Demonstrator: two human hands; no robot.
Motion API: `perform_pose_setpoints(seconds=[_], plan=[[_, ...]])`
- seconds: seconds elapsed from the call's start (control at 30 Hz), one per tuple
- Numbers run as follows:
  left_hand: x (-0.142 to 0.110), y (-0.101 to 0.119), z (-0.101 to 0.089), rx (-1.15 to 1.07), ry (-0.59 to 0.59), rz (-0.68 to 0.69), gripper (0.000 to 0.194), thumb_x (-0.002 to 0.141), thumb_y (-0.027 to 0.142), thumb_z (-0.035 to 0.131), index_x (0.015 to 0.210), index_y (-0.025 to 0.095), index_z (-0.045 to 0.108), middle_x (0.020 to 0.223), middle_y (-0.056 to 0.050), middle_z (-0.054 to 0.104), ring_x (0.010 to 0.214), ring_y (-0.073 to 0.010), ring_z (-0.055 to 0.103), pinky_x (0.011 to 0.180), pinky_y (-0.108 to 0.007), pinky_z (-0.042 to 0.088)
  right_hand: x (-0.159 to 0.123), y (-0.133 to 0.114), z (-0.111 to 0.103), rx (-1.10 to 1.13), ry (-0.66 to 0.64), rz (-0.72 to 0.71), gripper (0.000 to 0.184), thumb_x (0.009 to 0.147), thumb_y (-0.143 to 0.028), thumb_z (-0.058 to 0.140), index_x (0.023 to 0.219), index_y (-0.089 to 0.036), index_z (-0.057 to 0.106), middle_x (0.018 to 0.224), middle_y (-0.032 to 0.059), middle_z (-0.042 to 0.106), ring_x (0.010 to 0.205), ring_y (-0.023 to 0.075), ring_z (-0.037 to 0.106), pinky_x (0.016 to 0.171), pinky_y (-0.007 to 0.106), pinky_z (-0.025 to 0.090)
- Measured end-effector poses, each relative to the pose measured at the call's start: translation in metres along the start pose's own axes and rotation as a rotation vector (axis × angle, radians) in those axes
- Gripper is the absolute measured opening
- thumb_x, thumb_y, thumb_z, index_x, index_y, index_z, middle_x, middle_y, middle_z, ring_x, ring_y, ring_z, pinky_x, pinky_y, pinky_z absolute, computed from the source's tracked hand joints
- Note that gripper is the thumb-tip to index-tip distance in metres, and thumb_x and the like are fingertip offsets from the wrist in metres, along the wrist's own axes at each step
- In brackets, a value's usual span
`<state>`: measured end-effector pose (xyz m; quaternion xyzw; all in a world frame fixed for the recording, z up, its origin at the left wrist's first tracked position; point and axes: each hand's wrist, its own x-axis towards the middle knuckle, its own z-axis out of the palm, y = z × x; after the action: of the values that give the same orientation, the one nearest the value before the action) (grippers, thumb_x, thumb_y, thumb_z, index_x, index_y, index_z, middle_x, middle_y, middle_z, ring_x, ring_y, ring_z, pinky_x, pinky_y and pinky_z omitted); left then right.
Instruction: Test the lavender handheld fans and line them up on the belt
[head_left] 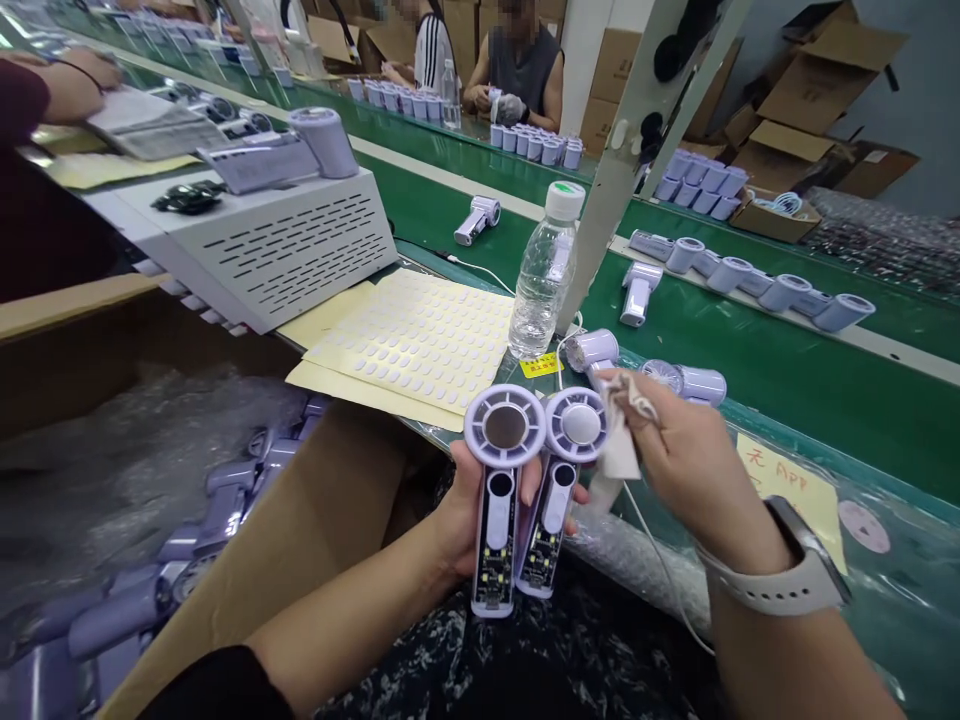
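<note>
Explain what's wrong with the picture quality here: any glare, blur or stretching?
In the head view, light glints off the sticker sheet; the cloth in the right hand looks smeared; plastic wrap at lower left is dim and soft; the outer edges seem stretched, perhaps by a wide lens.

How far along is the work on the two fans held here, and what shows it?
Looks done: both fans have round heads and pale button strips in place. In hand: the left hand holds the pair; the right hand pinches a crumpled white cloth beside one head. Possibly left: more fans lie in the cardboard box, though whether those are finished can't be told.
</note>
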<state>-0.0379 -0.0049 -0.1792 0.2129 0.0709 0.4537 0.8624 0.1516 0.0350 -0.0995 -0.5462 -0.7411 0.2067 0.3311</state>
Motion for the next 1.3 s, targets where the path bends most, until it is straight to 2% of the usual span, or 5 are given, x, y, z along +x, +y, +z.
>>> perform_pose_setpoints(seconds=[0.27, 0.5, 0.67, 0.97, 1.3], plan=[[-0.002, 0.007, 0.007, 0.046, 0.003, 0.101, 0.073, 0.063, 0.087, 0.068, 0.068, 0.014, 0.065, 0.1, -0.015, 0.075, 0.092, -0.0261, 0.073, 0.078, -0.032, 0.062, 0.025, 0.016, -0.01, -0.369, 0.22, -0.032, 0.073, 0.094, -0.057, 0.053, 0.147, -0.007, 0.052, 0.145, 0.0257, 0.058, 0.134, 0.0444, 0.053, 0.107, 0.062, 0.044], [0.003, 0.002, 0.01, 0.108, -0.016, 0.103, 0.074, 0.06, 0.089, 0.068, 0.067, 0.016, 0.063, 0.099, -0.014, 0.076, 0.085, -0.0231, 0.072, 0.077, -0.031, 0.061, -0.06, 0.093, -0.067, -0.57, 0.312, 0.513, 0.026, 0.087, -0.053, 0.053, 0.076, -0.03, 0.058, 0.073, 0.0124, 0.069, 0.063, 0.0359, 0.063, 0.056, 0.049, 0.045], [0.018, -0.013, 0.018, 0.179, -0.066, 0.073, 0.079, 0.055, 0.096, 0.063, 0.062, 0.017, 0.06, 0.091, -0.014, 0.075, 0.085, -0.0255, 0.073, 0.073, -0.032, 0.061, -0.097, 0.133, -0.055, -0.453, 0.193, 0.506, 0.029, 0.083, -0.044, 0.054, 0.064, -0.03, 0.039, 0.063, 0.0095, 0.056, 0.063, 0.0304, 0.055, 0.058, 0.044, 0.041], [0.066, -0.031, 0.063, 0.205, 0.091, 0.27, 0.072, 0.058, 0.092, 0.067, 0.07, 0.021, 0.063, 0.105, -0.011, 0.075, 0.11, -0.0349, 0.07, 0.089, -0.047, 0.06, -0.132, 0.014, -0.03, 0.689, -0.205, 0.372, 0.03, 0.095, -0.049, 0.062, 0.086, -0.021, 0.066, 0.052, -0.0009, 0.062, 0.046, 0.0163, 0.056, 0.049, 0.028, 0.044], [0.073, -0.039, 0.074, 0.302, 0.129, 0.423, 0.072, 0.058, 0.092, 0.066, 0.064, 0.02, 0.062, 0.1, -0.009, 0.076, 0.108, -0.0345, 0.071, 0.085, -0.043, 0.06, -0.13, -0.006, 0.025, 0.884, 0.048, 0.414, 0.048, 0.098, -0.063, 0.055, 0.077, -0.02, 0.059, 0.046, -0.0094, 0.034, 0.039, 0.0094, 0.031, 0.039, 0.023, 0.022]])
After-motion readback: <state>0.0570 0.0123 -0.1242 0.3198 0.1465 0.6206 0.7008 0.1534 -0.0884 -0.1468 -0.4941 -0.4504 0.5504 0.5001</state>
